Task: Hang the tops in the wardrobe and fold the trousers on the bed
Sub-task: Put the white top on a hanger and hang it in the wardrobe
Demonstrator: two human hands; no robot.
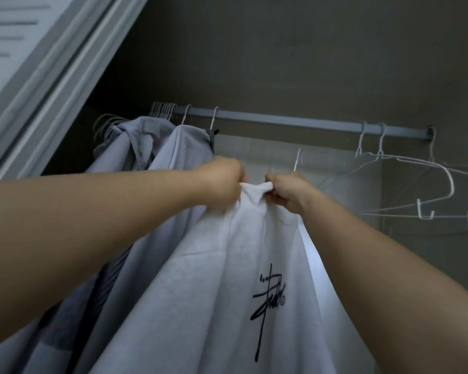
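Dim grey wardrobe walls backed a horizontal rail (281, 122) in the head view. Both hands were raised below it, the left hand (222, 179) and right hand (284, 191) each pinching the bunched top edge of a white top (227, 279), knuckles nearly meeting. Its cloth fell straight down from the grip, printed with a black scrawled mark (lower right of the fists). A hanger hook (297, 159) rose just above the right hand. Left of the grip hung grey garments (152, 141); right of it, bare wire hangers (405, 168).
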